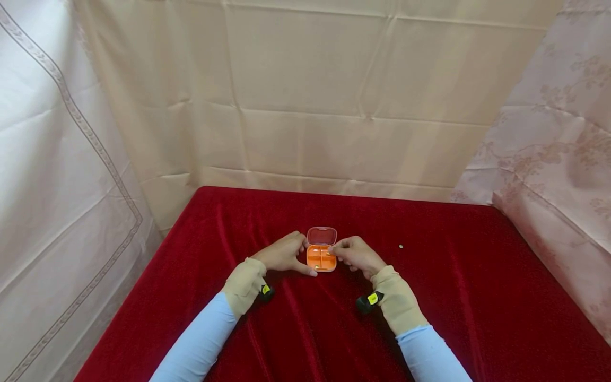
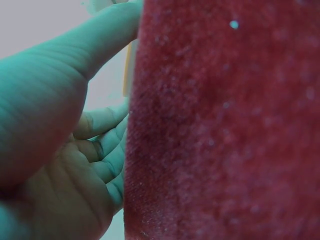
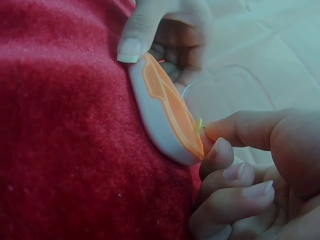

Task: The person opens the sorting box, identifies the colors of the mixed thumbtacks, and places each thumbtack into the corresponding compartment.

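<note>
Blue sleeves (image 1: 194, 339) led to my spread left hand (image 1: 282, 254) at the part-filled pillbox (image 1: 329, 263); my right hand (image 1: 358, 255) pinched one pill (image 3: 198, 124); another tablet (image 1: 401, 246) lay outside.

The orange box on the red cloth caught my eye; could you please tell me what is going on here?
Someone is working at the orange box, whose clear lid stands open. The left hand holds its left side, while the right hand pinches a yellowish piece at its far right part. Another small piece lies apart on the red cloth, to the right.
</note>
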